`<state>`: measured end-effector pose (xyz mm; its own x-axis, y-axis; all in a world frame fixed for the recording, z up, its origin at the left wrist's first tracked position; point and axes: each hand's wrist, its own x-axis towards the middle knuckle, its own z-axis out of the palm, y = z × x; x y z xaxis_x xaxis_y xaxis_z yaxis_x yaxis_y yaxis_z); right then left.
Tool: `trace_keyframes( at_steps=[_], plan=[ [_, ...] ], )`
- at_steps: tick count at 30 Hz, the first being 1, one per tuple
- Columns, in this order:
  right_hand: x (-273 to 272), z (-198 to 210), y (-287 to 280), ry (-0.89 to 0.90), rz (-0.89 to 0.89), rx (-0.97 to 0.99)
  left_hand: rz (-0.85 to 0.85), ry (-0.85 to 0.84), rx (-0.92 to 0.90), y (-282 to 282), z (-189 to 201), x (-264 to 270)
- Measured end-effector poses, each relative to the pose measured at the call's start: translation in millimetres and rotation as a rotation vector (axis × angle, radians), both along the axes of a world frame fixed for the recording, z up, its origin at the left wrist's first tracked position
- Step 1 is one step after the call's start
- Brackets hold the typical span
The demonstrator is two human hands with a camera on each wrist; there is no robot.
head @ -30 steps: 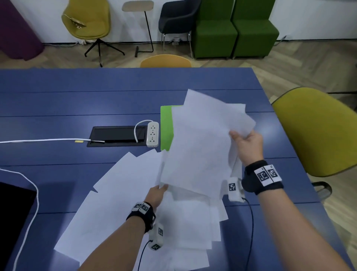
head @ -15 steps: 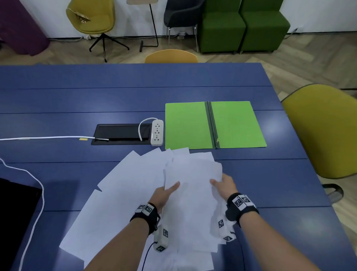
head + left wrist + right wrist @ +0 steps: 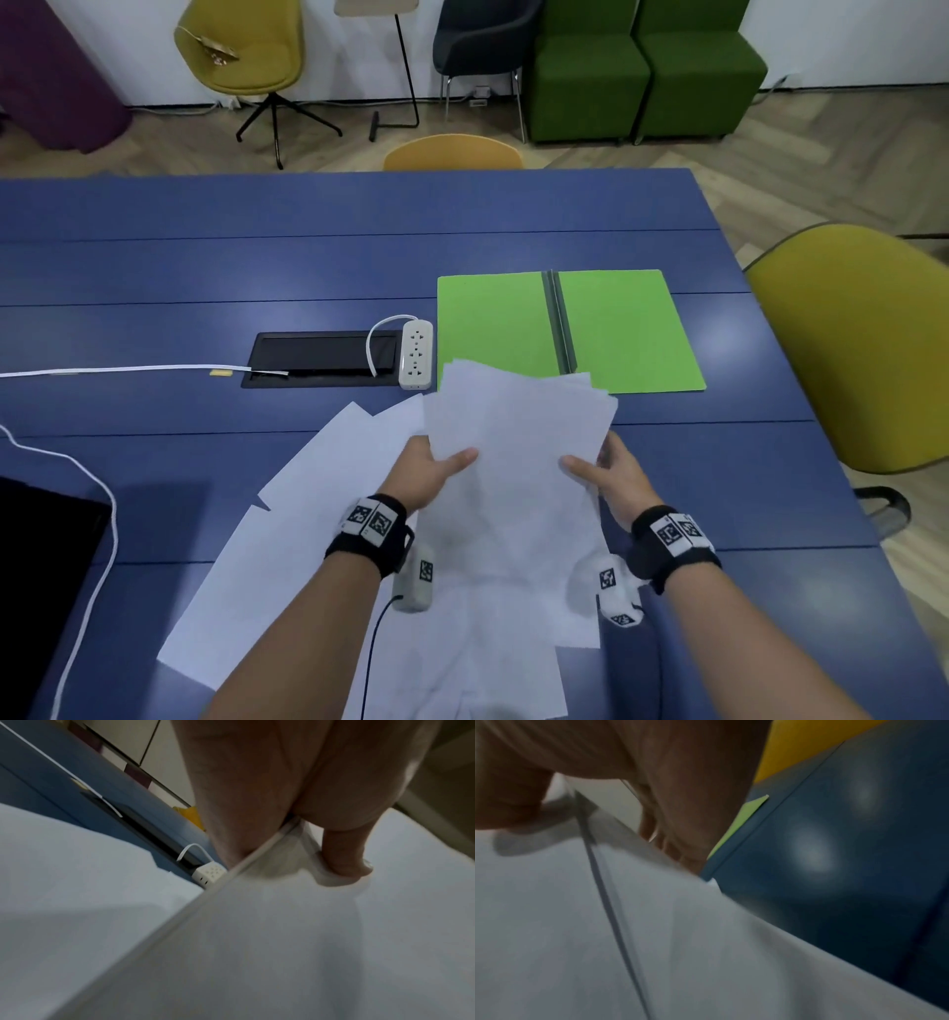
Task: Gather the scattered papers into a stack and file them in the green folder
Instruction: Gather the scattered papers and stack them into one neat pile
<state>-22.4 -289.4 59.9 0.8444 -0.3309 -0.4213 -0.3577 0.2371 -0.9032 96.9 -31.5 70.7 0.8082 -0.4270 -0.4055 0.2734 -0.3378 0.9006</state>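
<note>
1. The held sheaf of papers is covering the near edge of the green folder.
2. It is hiding the fingers of the left hand and right hand beneath it.
3. Both wrist views are blurring.
4. The loose sheets are running off the head view's bottom edge.

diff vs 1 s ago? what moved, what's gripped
The bundle of sheets came down from in front of the green folder, which is now mostly uncovered. The left hand and right hand now grip its two sides. Loose papers and power strip unchanged.
</note>
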Motion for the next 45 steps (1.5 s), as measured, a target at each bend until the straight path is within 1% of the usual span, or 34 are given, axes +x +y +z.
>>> trace_keyframes(
  at_steps=[1, 3, 5, 8, 11, 13, 16, 18, 20, 22, 26, 29, 31, 33, 36, 38, 40, 41, 45],
  plan=[
    [2.4, 9.6, 1.0, -0.028, 0.051, 0.033, 0.018, -0.007, -0.022, -1.9, 6.9, 2.9],
    [9.5, 31.2, 6.0, -0.055, 0.102, -0.006, 0.052, -0.041, -0.078, -7.2, 22.0, 5.6],
    [17.3, 53.1, 12.3, -0.103, 0.056, -0.094, 0.117, -0.102, -0.118, -11.9, 35.2, 5.9],
    [26.1, 74.4, 18.6, -0.243, -0.062, -0.144, 0.218, -0.187, -0.202, -15.8, 53.2, 3.9],
    [26.9, 78.3, 20.1, -0.339, -0.078, -0.197, 0.260, -0.210, -0.250, -14.7, 62.6, -1.7],
    [22.9, 73.2, 18.6, -0.312, -0.048, -0.212, 0.229, -0.208, -0.237, -11.8, 60.4, -6.5],
    [18.0, 59.5, 16.6, -0.217, -0.008, -0.183, 0.173, -0.171, -0.201, -7.6, 46.0, -9.6],
    [18.4, 53.5, 17.4, -0.167, -0.007, -0.162, 0.191, -0.141, -0.173, -8.9, 42.0, -9.1],
    [22.6, 51.4, 17.9, -0.160, -0.015, -0.188, 0.204, -0.143, -0.156, -12.4, 43.0, -4.9],
    [27.4, 56.9, 17.7, -0.189, -0.037, -0.205, 0.198, -0.171, -0.181, -15.4, 49.0, -0.8],
    [30.8, 66.9, 11.7, -0.266, -0.089, -0.155, 0.178, -0.201, -0.253, -14.3, 57.0, 3.5],
    [27.6, 54.3, 8.6, -0.174, -0.024, -0.171, 0.135, -0.195, -0.213, -13.0, 50.3, -1.4],
    [26.3, 44.2, 9.3, -0.102, 0.033, -0.206, 0.168, -0.170, -0.195, -16.6, 42.8, -2.5],
    [28.1, 35.8, 8.1, -0.056, 0.020, -0.222, 0.231, -0.156, -0.194, -20.5, 39.9, 0.3],
    [26.4, 34.7, 1.9, -0.042, -0.040, -0.236, 0.397, -0.093, -0.318, -15.9, 44.7, 13.0],
    [23.9, 38.7, -2.5, -0.042, -0.070, -0.251, 0.468, -0.079, -0.366, -8.3, 46.8, 23.2],
    [22.8, 43.1, -2.6, -0.077, -0.116, -0.228, 0.511, -0.034, -0.421, -3.4, 45.6, 30.2],
    [24.5, 44.5, -1.5, -0.099, -0.148, -0.179, 0.520, -0.007, -0.466, -3.9, 45.0, 31.8],
    [35.3, 41.7, 9.7, -0.187, -0.215, 0.155, 0.524, 0.132, -0.661, -17.0, 46.9, 25.6]
  ],
)
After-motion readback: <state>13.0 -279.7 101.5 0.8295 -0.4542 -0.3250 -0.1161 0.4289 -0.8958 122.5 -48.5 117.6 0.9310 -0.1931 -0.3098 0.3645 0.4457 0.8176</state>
